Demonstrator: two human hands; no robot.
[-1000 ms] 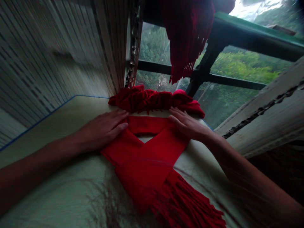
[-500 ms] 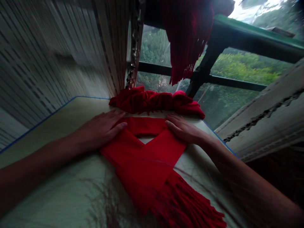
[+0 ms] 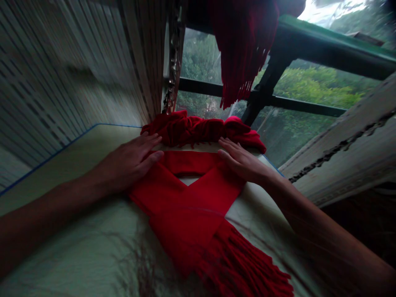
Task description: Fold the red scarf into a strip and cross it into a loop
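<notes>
A red scarf (image 3: 188, 210) lies flat on the pale table (image 3: 86, 235), its two ends crossed below a small V-shaped gap and its fringe spread toward the lower right. My left hand (image 3: 136, 161) rests on the upper left fold, fingers stretched out. On the upper right fold lies my right hand (image 3: 241, 160), also flat with fingers extended. Neither hand is closed on the cloth. Just beyond the fingertips, a crumpled red cloth (image 3: 201, 130) with short fringe lies along the table's far edge.
Another fringed red cloth (image 3: 244, 53) hangs in front of the dark-framed window (image 3: 312, 105). A striped curtain (image 3: 93, 53) covers the left side. At the right, a pale curtain (image 3: 346, 165) with a dark trim borders the table.
Both hands have shifted very slightly, the right one with its fingers raised a little toward the far edge. The scarf keeps its crossed shape.
</notes>
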